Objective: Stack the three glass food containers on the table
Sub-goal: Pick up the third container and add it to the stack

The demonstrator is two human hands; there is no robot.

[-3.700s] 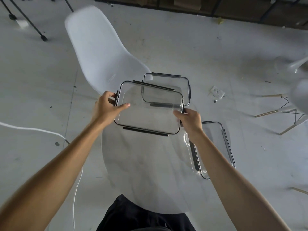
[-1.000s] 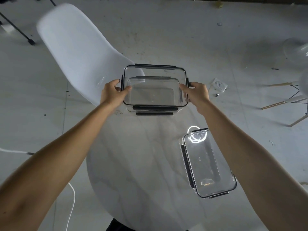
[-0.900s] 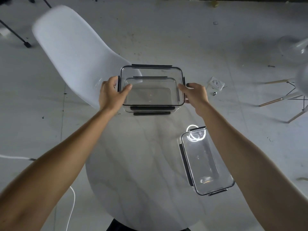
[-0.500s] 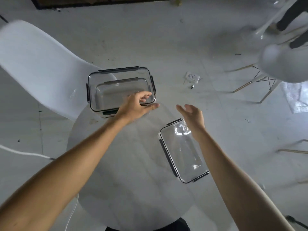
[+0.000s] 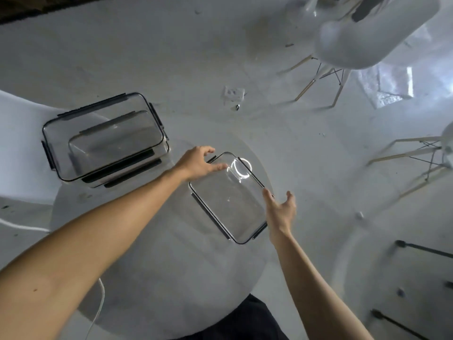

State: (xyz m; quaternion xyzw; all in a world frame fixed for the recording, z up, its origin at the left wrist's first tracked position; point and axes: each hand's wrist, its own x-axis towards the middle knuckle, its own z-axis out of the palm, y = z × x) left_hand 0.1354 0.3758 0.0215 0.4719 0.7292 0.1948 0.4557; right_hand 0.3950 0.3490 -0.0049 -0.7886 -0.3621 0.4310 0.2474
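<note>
At the far left edge of the round white marble-look table [image 5: 152,261], two clear glass food containers with black clip lids [image 5: 103,141] sit already stacked, the upper one slightly askew and the pair reaching right to the rim above a white moulded plastic chair [image 5: 19,153]. The third clear rectangular glass container with a black-trimmed lid [image 5: 228,200] lies flat near the right edge, angled to it.

The left hand [image 5: 196,163] rests spread at that container's far left corner, thumb laid on the lid, not yet closed around anything. The right hand [image 5: 282,212] is open, palm turned inward, just beside the container's right side; I cannot tell whether it touches.

The risks look plain to me. Smooth glass taken by corners with loose fingers could slip and crack on the hard top. The container lies close to the right edge, so a sideways nudge could push it off. And setting it down heavily on that offset stack at the rim could tip everything toward the chair.
</note>
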